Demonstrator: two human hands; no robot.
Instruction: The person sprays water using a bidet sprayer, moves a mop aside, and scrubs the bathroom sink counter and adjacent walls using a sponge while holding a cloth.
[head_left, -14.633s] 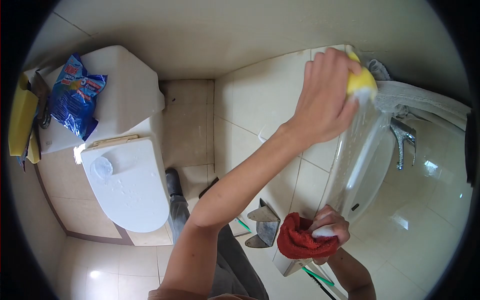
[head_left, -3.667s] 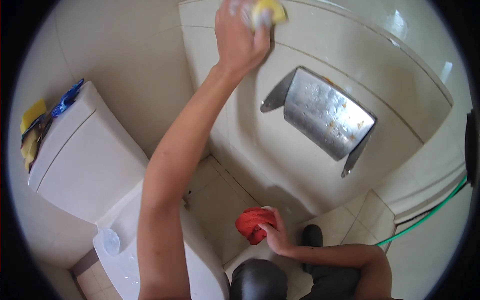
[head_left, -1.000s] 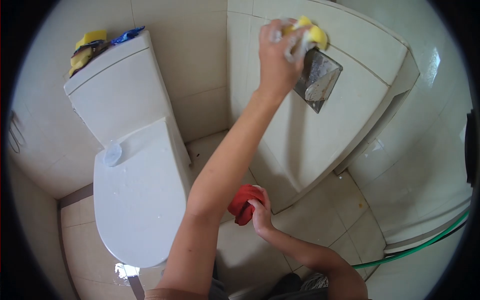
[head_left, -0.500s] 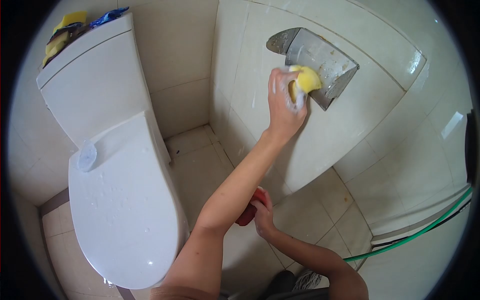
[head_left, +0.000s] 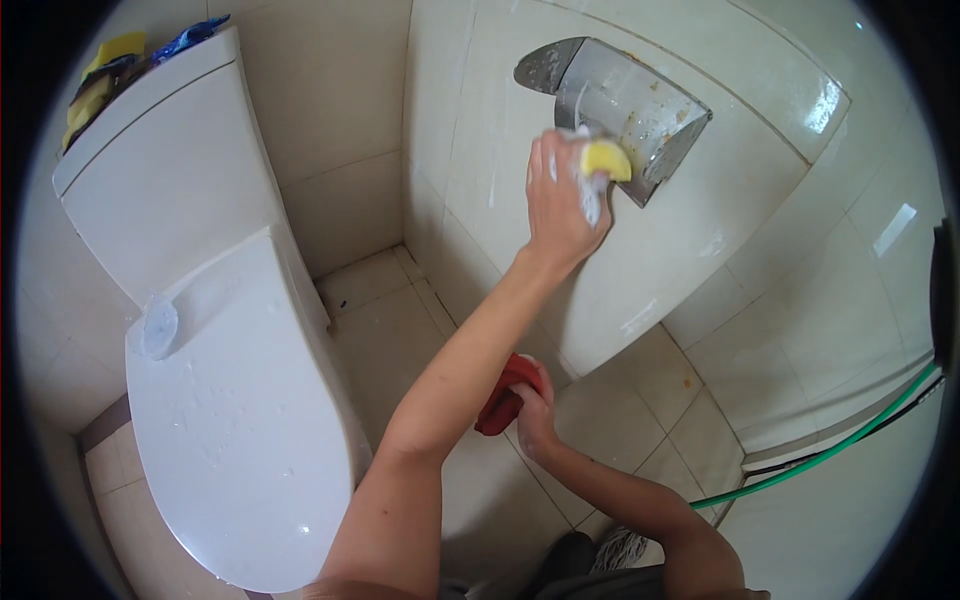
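My left hand (head_left: pixel 563 195), wet with white suds, grips a yellow sponge (head_left: pixel 607 160) against the lower left part of a metal toilet paper holder (head_left: pixel 640 108). The holder is fixed to the tiled wall and has brownish spots and drops on its curved cover. Lower down, behind my left forearm, my right hand (head_left: pixel 537 410) has its fingers wrapped round a red, rounded, hollow-looking container (head_left: pixel 495 412). The forearm hides part of this container, so its exact kind is unclear.
A white toilet (head_left: pixel 240 420) with closed lid stands at left, a translucent piece (head_left: pixel 160 327) on it. Yellow sponges (head_left: pixel 90 105) and a blue packet (head_left: pixel 190 38) lie on the tank. A green hose (head_left: pixel 830 462) runs at right. Mop strands (head_left: pixel 620 550) lie by my feet.
The view has shifted slightly, moving the scene up and left. My left hand and the sponge have slid a little lower against the holder. More of the red container shows.
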